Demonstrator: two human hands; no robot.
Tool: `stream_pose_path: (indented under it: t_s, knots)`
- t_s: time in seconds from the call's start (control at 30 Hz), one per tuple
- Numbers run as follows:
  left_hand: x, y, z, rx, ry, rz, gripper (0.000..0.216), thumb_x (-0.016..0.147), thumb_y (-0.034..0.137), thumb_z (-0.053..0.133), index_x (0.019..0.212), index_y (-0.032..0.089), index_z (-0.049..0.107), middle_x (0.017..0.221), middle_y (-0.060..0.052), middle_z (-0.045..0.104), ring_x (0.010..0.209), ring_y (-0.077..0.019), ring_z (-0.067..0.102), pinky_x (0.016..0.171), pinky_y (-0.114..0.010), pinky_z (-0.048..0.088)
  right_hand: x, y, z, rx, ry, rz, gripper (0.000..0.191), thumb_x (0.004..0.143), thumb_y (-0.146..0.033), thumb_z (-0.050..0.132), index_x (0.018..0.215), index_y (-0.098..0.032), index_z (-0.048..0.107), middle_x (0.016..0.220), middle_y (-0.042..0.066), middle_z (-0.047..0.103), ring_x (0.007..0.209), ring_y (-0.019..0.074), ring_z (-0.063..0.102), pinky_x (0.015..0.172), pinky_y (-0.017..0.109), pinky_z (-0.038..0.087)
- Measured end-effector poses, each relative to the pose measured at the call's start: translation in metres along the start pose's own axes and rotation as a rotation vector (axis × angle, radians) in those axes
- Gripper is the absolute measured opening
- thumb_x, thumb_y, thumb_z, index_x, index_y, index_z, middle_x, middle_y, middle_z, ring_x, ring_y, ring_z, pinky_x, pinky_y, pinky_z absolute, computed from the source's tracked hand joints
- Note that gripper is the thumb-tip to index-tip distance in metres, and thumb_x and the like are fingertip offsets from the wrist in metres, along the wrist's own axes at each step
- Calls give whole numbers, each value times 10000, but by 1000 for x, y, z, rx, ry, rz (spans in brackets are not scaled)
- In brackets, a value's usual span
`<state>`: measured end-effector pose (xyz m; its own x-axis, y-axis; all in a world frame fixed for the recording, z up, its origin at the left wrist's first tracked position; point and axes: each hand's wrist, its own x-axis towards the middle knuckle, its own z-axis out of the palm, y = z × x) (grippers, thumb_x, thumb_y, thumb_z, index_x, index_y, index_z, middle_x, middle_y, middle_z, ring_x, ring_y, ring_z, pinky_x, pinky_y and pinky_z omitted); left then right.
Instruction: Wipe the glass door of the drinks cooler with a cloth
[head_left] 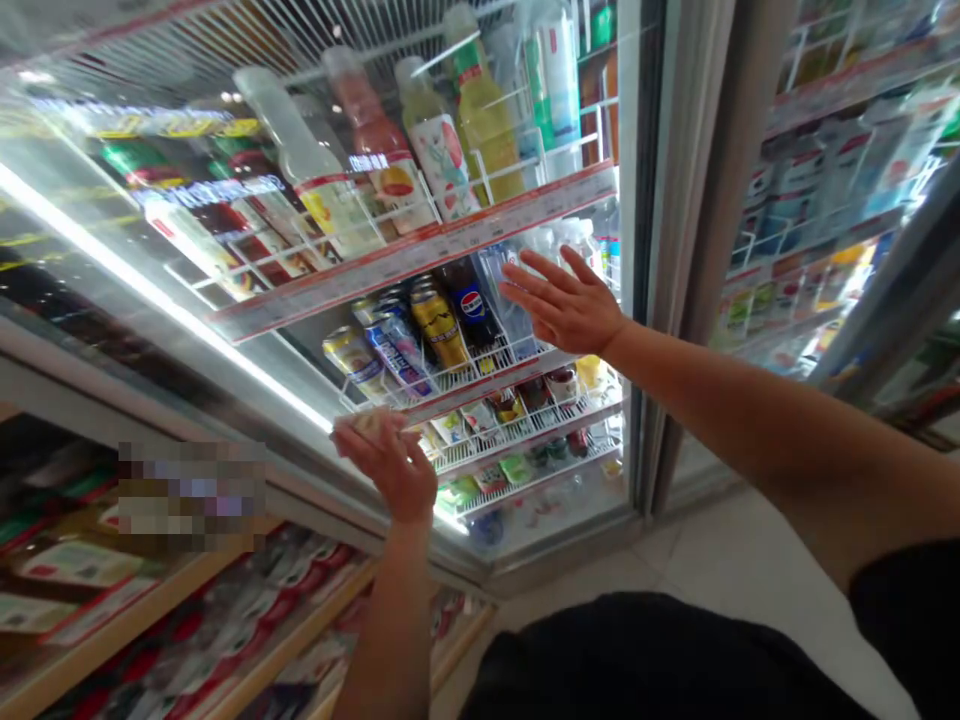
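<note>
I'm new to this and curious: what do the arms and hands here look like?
They're a person's: the left hand and right hand are gloveless, and both forearms are uncovered. A black sleeve shows on the right side; any left sleeve is out of view.

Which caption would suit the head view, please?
Left hand and open right hand raised before a fridge of bottles and cans.

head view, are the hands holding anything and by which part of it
The right hand is spread open, holding nothing; the left hand is too blurred to tell whether it holds anything.
</note>
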<state>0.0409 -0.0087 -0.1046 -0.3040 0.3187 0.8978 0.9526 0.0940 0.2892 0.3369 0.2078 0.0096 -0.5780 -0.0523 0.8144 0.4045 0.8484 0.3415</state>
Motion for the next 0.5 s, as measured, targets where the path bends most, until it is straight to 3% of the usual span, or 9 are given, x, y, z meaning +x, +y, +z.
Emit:
stream_pose_path:
  t_s: [0.1,0.27,0.4,0.5]
  knots:
    - [4,1,-4,48,12,58,508,990,288,468,1465,106,461,1692,-260,120,1603,-338,29,1278,-603,59,-1,1,0,-15,-9,-11,797,1014,-210,373,1615,-391,-119,1697,-99,217,1576,194,173,1335,507,63]
    - [35,-7,-19,37,126,-1,570,1007,239,423,1523,12,337,1681,-305,71,1603,-319,36,1296,-510,104,-1,4,4,8,-19,-14,788,1008,-200,384,1627,-393,-65,1701,-82,227,1575,221,186,1328,537,84]
    - [8,-3,-11,13,81,-43,671,1012,302,433,1555,-30,218,1667,-338,65,1603,-323,21,1302,-508,76,-1,5,7,22,45,-43,809,996,-181,381,1627,-382,-84,1697,-75,257,1572,207,187,1324,544,98]
    - [-3,-4,-2,-19,8,-97,735,1010,353,444,1580,3,139,1681,-311,-14,1596,-349,-63,1296,-548,-1,-1,4,5,53,28,-33,795,1002,-199,383,1629,-396,-63,1699,-89,247,1573,210,188,1329,528,83]
